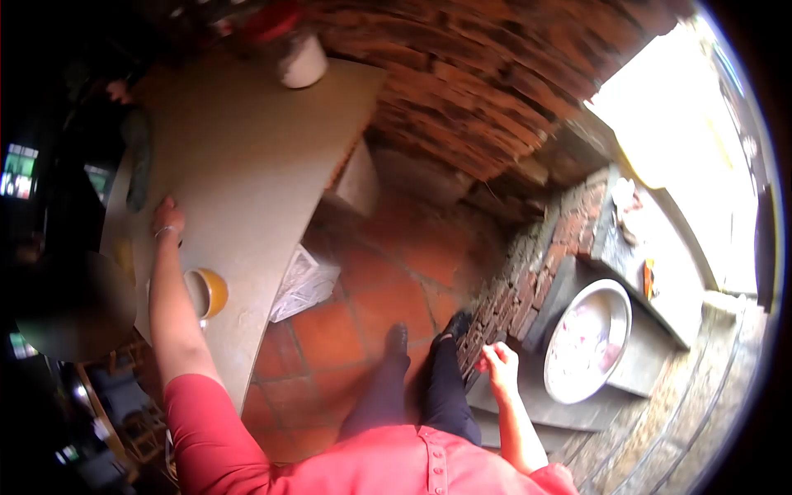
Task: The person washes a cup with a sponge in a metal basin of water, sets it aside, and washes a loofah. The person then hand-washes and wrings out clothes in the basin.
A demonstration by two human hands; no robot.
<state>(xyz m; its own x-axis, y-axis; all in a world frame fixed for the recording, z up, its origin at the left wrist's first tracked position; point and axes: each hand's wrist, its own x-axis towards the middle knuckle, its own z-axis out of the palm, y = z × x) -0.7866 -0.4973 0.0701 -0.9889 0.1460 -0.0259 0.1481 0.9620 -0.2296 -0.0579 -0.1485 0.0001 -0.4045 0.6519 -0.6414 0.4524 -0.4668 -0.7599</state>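
Note:
My left hand [169,216] rests on the pale tabletop [247,157] near its left edge, fingers bunched; whether it holds anything is too blurred to tell. A long green object [139,161] lies just beyond it, and a yellow cup [213,292] stands beside my left forearm. My right hand [499,363] hangs over the floor next to the brick ledge, its fingers curled around something small and red that I cannot make out. Right of that hand, a round metal basin [587,341] with pale and pinkish contents sits on a grey stone step.
A white container with a red top [304,62] stands at the table's far end. Under the table edge is a white crate [305,285]. An orange-handled object [649,279] lies on the ledge [615,239]. A brick wall [462,82] rises ahead.

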